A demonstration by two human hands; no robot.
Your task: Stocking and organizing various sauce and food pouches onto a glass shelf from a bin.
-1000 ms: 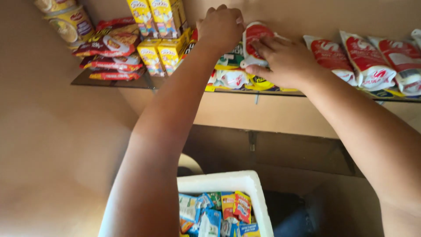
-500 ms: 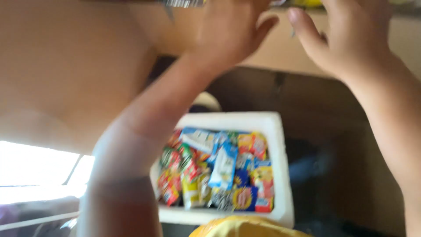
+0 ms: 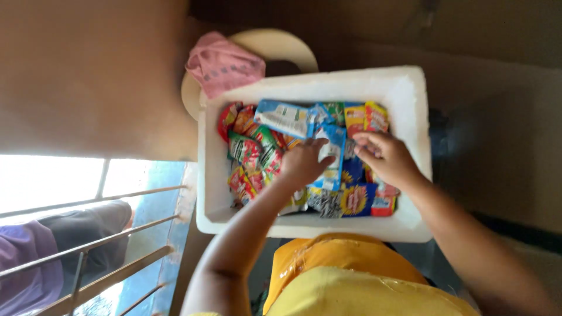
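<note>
Inside the white foam box [image 3: 410, 93], seen from the head camera, we have both hands down among the packets [image 3: 257, 155]. Our left hand [image 3: 304, 164] lies near the box's middle, fingers curled loosely on a blue-and-white packet [image 3: 332, 153] that runs toward the near wall; whether they truly grip it we cannot tell. Our right hand [image 3: 386, 158] sits just beside it, toward the right wall, fingertips pinched down on the same heap, thumb close to the blue packet's edge. A longer blue carton [image 3: 284, 117] lies along the far wall, with red and orange sachets at the far right corner. Packets crowd the left wall and the near right corner, so little bare floor shows in the box; only the thick rim is free all round. Past the far left corner a pink cloth [image 3: 222, 65] rests on a round stool [image 3: 287, 50], touching the rim. Left of the box, metal bars [image 3: 88, 248] slant across the lower left corner.
</note>
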